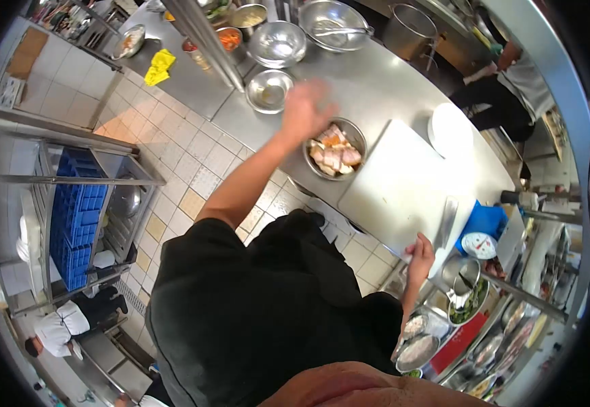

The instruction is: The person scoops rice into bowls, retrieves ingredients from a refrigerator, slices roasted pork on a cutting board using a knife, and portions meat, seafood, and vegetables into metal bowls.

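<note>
My left hand, smeared by motion, is above the steel counter between a small steel bowl and a metal bowl of pale pink meat pieces. Nothing shows in it, but the blur hides how its fingers are set. At the near edge of the white cutting board is my right hand, its fingers loosely bent and apart, with nothing visible in them. A knife lies along the board's right side, just beyond that hand.
Larger steel bowls and a yellow cloth sit farther along the counter. White plates stand behind the board. To the right are a blue scale and a pan of greens. Other people stand across the counter and behind.
</note>
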### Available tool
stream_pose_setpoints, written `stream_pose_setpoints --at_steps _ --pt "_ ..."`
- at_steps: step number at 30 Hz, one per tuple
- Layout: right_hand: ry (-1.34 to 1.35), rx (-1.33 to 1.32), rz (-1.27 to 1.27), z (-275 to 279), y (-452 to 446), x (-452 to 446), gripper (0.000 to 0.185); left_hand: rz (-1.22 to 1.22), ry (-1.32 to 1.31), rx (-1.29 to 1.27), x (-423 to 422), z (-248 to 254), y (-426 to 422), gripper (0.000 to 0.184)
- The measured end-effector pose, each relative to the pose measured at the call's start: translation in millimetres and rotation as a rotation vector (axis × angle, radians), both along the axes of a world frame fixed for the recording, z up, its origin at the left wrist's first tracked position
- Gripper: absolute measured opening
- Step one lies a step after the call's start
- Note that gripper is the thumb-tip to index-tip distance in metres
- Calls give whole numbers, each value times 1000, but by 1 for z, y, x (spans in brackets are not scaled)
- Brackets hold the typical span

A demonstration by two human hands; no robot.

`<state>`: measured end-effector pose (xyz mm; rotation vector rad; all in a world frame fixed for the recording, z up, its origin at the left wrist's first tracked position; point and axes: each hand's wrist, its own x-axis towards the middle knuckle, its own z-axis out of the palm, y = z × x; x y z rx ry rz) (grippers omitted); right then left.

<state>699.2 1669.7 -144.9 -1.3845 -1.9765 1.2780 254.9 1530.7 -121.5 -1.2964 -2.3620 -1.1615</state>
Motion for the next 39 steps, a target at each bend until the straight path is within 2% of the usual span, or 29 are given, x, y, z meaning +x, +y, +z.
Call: stream_pose_setpoints --at_steps 1,2,4,6,8,10,11,13,15,20,21,24,26,28,29,30,31,32,33,34,35,36,37,39 --pt "90 -242 -85 6 -2 5 25 258 -17 -20 -35 -1 0 58" --pt "16 -268 -72 3 -1 17 26 511 -40 -34 -71 -4 0 61" --pt "-139 -316 -58 -10 1 40 30 753 -134 -97 -145 -36 -6 74" --pt "-195 -234 136 -19 -10 50 32 740 -338 -334 -190 -47 -8 79" --pt "-275 -191 293 -16 -23 54 33 643 -239 -528 -219 -65 -16 74" --pt "-363 -188 412 -7 -39 48 34 675 -303 -499 -226 -58 -17 64" --pt "-403 -238 407 -18 -42 54 36 704 -223 -469 -256 -89 -20 54" --pt "-438 -289 385 -15 -52 46 37 727 -197 -421 -267 -100 -11 39" --pt "-458 -331 378 -22 -58 45 38 713 -300 -381 -225 -31 -14 28" --pt "-442 -256 376 -34 -69 57 39 597 133 -630 -288 -87 -26 22" --pt "-461 -245 366 -34 -71 60 40 565 211 -696 -296 -90 -27 21" --pt "-445 -238 319 -47 -81 75 40 250 415 -708 -303 -72 -36 15" --pt "-424 -264 251 -51 -89 88 40 195 -971 250 -273 -30 -23 14" --pt "-472 -135 299 -76 -99 112 43 191 -662 156 -252 -1 -5 19" --pt "-477 -212 270 -68 -103 114 43 206 -505 115 -242 12 5 22" --pt "-490 -166 279 -64 -108 118 41 250 -147 -46 -225 28 15 21" --pt "-497 -229 263 -54 -110 117 42 325 11 1 -138 77 29 21" --pt "-485 -227 248 -62 -114 125 42 133 -5 306 -72 100 41 20" --pt "-438 -259 192 -59 -118 128 42 94 280 289 -35 107 49 18" --pt "-456 -279 175 -52 -121 129 42 72 501 277 -9 97 61 17" --pt "-484 -299 159 -48 -123 131 43 -2 548 350 38 89 75 16" --pt "-502 -282 157 -64 -127 139 44 -54 366 416 50 32 100 15" --pt "-509 -286 146 -68 -129 143 44 -461 602 206 93 30 99 11" --pt "-466 -239 82 -67 -139 152 42 -1003 507 -159 137 -37 119 11"
